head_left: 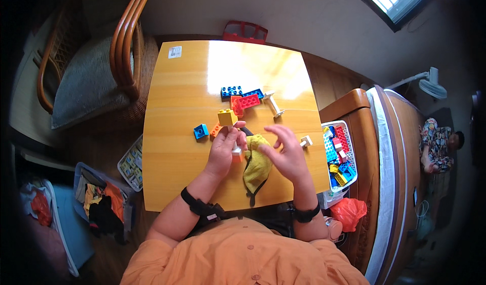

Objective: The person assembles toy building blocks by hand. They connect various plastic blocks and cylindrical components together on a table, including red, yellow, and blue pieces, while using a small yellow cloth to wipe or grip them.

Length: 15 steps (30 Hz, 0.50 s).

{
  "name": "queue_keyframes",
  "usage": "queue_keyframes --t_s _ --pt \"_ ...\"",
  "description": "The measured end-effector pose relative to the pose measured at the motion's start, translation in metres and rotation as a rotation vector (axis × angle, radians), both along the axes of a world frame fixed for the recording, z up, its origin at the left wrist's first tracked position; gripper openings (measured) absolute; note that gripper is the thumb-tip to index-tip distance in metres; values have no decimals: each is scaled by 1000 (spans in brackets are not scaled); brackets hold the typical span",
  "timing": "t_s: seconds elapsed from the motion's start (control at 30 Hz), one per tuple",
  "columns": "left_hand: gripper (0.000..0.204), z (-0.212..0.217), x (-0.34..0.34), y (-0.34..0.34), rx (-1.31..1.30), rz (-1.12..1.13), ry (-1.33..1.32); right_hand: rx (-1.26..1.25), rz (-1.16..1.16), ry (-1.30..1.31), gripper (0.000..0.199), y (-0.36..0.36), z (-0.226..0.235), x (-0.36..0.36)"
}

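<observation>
One printed label [174,52] marks the table [172,87] — left hand [221,150] pinching a yellow-topped toy [227,117], right hand [286,152] loosely spread.

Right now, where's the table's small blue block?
In the head view, the small blue block sits left of the left hand, nearest an orange block.

Left hand [221,150] pinches while right hand [286,154] hangs loosely curved
</observation>
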<state>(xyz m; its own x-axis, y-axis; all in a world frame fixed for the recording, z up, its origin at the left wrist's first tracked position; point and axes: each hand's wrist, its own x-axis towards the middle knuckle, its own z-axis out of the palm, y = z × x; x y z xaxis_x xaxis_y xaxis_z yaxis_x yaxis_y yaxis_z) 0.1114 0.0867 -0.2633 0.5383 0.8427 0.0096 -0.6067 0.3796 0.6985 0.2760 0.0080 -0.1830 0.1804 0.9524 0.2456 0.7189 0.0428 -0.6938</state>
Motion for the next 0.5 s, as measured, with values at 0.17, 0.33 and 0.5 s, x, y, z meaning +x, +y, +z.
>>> queue_keyframes --t_s 0.17,0.33,0.5 --pt "31 1 4 -1 -53 -82 124 -149 -24 -156 37 -23 -49 12" --pt "39 -2 4 -1 -60 -151 226 57 -234 657 20 -10 -50 9" --pt "37 -4 1 -6 67 -178 372 319 -76 481 24 29 -43 -24"
